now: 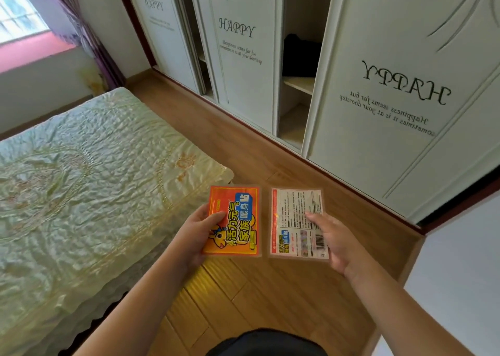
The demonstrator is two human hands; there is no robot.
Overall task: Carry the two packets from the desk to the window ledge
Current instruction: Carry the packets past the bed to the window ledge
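My left hand (196,231) grips an orange packet (238,212) with blue and yellow lettering, its printed front facing up. My right hand (334,240) holds a second packet (293,215) showing its white back with small print and a barcode. Both packets are held flat, side by side, above the wooden floor in front of me. The window ledge (32,53), pinkish in the light, lies at the far upper left below the bright window. No desk is in view.
A bed (89,182) with a pale green satin cover fills the left side. A white wardrobe (378,90) with sliding doors, partly open, runs along the right. A strip of wooden floor (216,128) leads between them toward the purple curtain (92,38).
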